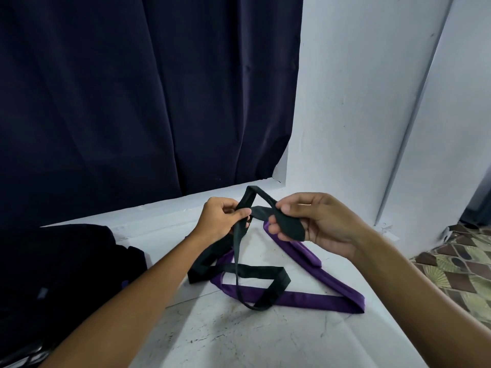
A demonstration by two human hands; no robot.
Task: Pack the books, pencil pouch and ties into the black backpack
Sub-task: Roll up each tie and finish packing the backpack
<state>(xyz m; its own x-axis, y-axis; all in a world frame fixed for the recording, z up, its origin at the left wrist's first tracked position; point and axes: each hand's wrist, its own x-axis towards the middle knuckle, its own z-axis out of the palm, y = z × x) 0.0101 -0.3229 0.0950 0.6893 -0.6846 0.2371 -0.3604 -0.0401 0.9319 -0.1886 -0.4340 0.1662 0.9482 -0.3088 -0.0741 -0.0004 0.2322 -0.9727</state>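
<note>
On white surface: left hand [221,217] and right hand [309,221] each pinch the black tie [255,272], its tail trailing over the purple tie [305,298]. Both ties unpacked. Backpack [53,266] sits at left; books and pouch unseen, perhaps already inside.

The black backpack [61,264] runs off the left edge, so you see only part of it; its dark fabric hides any detail. Your left forearm covers part of the black tie [255,272], which in turn crosses the purple tie [305,301].
</note>
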